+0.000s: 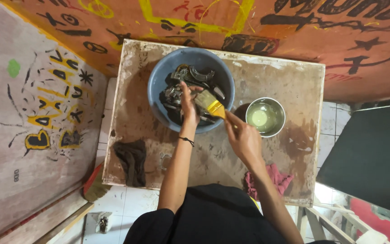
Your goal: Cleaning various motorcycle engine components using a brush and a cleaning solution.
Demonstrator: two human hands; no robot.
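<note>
A dark metal part (175, 96) is gripped by the left hand (188, 105) inside the blue basin (159, 77) near the desk's (290, 81) far edge. A brush (211, 104) is pinched by the right hand (244, 138). A steel bowl (266, 117) sits right of the basin.

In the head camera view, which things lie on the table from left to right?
Dark rag → blue basin of dark metal parts → yellow-banded paintbrush in the right hand → small metal bowl of pale liquid.
</note>
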